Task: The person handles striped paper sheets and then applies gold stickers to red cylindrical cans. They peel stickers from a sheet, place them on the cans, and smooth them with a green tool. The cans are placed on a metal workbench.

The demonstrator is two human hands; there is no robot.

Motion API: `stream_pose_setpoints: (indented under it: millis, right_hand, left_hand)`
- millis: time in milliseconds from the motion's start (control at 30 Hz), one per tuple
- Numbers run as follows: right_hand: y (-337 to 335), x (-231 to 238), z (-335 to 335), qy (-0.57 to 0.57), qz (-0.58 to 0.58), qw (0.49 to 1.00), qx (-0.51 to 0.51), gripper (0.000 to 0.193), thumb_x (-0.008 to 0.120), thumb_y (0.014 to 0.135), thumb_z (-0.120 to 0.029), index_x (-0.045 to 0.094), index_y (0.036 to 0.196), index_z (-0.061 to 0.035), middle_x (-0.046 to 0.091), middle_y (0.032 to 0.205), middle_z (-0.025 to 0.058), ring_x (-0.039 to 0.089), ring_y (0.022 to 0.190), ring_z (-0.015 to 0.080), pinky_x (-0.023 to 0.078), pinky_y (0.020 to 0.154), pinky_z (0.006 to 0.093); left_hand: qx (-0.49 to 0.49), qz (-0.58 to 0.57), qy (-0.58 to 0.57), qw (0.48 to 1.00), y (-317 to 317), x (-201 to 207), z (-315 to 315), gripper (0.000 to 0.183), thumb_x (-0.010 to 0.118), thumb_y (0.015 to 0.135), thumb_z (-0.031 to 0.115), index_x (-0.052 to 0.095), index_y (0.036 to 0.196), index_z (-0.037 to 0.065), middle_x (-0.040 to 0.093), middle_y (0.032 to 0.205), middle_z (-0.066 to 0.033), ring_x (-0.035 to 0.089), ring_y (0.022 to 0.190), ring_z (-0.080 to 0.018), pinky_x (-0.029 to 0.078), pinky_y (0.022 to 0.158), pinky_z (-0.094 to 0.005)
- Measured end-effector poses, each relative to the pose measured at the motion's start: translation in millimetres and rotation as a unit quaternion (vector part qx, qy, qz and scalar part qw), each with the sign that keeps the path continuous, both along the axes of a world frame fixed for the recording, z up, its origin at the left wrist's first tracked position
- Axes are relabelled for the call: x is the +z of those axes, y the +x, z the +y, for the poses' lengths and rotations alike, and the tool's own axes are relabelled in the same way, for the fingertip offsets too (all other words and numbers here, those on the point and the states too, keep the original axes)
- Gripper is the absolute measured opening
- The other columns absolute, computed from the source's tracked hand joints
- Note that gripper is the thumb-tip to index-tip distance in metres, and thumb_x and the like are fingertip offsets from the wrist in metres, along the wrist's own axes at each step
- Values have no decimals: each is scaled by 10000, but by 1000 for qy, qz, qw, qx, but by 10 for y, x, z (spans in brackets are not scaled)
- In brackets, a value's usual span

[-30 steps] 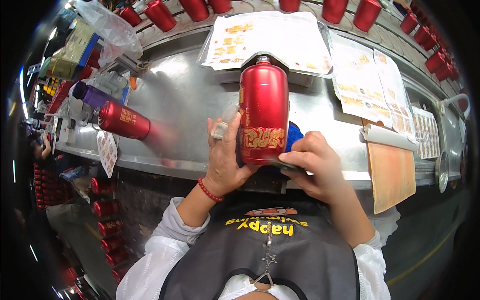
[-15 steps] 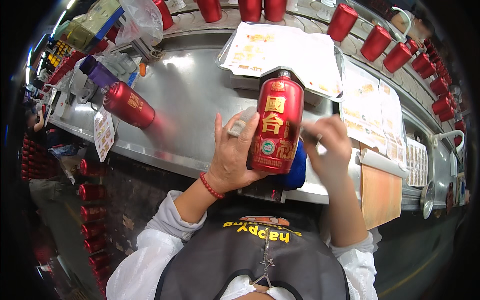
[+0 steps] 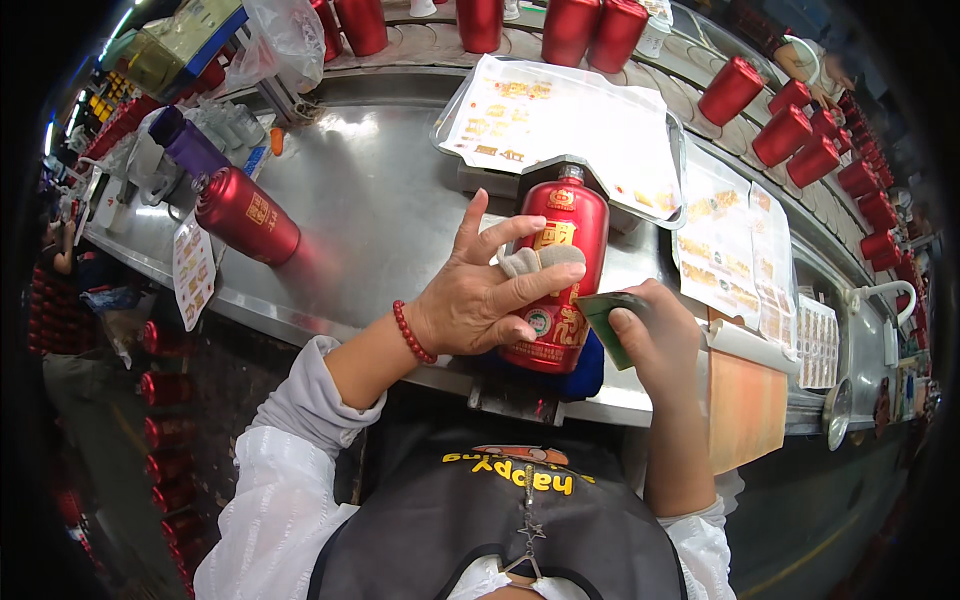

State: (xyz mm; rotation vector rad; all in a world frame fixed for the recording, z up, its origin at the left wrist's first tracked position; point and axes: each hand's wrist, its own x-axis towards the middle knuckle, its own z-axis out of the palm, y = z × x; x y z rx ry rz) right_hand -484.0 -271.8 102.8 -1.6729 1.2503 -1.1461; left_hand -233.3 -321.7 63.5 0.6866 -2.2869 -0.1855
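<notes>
A red bottle (image 3: pixel 585 215) with gold characters and a dark cap lies tilted in front of me, its neck resting in a dark holder. My left hand (image 3: pixel 462 308) reaches across the front of the bottle with its fingers spread. A grey cloth cover (image 3: pixel 545 262) sits on one of those fingers, and the hand hides part of the lettering. My right hand (image 3: pixel 662 340) is closed on a green flat scraper (image 3: pixel 610 332). The scraper's edge is at the bottle's right side, by the gold characters. Beneath the bottle's lower end is a blue cloth (image 3: pixel 588 378).
Sheets of gold stickers (image 3: pixel 560 120) lie on a tray behind the bottle, with more sticker sheets (image 3: pixel 722 240) to the right. Another red bottle (image 3: pixel 248 215) and a purple flask (image 3: pixel 190 142) are at the left. Red bottles (image 3: pixel 732 92) stand along the curved conveyor (image 3: pixel 420 42) behind.
My left hand has moved from the bottle's left side onto its front, fingers spreading. My right hand has come lower, and the green scraper now shows clearly. Bottles on the conveyor have shifted right.
</notes>
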Motion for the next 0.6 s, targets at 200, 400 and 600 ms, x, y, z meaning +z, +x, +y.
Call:
stream_pose_setpoints:
  millis: [200, 400, 600]
  right_hand:
    - [-51, -16, -20, -13, 22, 1000, 9, 157, 714, 880, -119, 670, 955, 12, 638, 785, 54, 592, 711, 113, 473, 659, 250]
    - [-21, 41, -216, 38, 14, 999, 4, 167, 693, 896, -134, 667, 976, 11, 654, 778, 63, 602, 697, 108, 481, 649, 253]
    - [145, 141, -53, -328, 211, 912, 126, 388, 815, 684, -30, 702, 1051, -88, 590, 860, 52, 562, 776, 246, 435, 712, 368]
  left_hand:
    - [-8, 31, -10, 999, 13, -98, 422, 642, 489, 934, 667, 584, 1376, 211, 666, 1206, -56, 369, 1396, -272, 20, 1211, -596]
    - [157, 40, 103, 981, -19, -231, 578, 954, 793, 748, 493, 394, 1505, 70, 657, 1179, -119, 303, 1435, -365, 24, 1175, -650]
    - [165, 10, 76, 983, -33, -118, 587, 1067, 801, 729, 491, 293, 1537, 13, 671, 1101, -147, 282, 1443, -391, 25, 1156, -665]
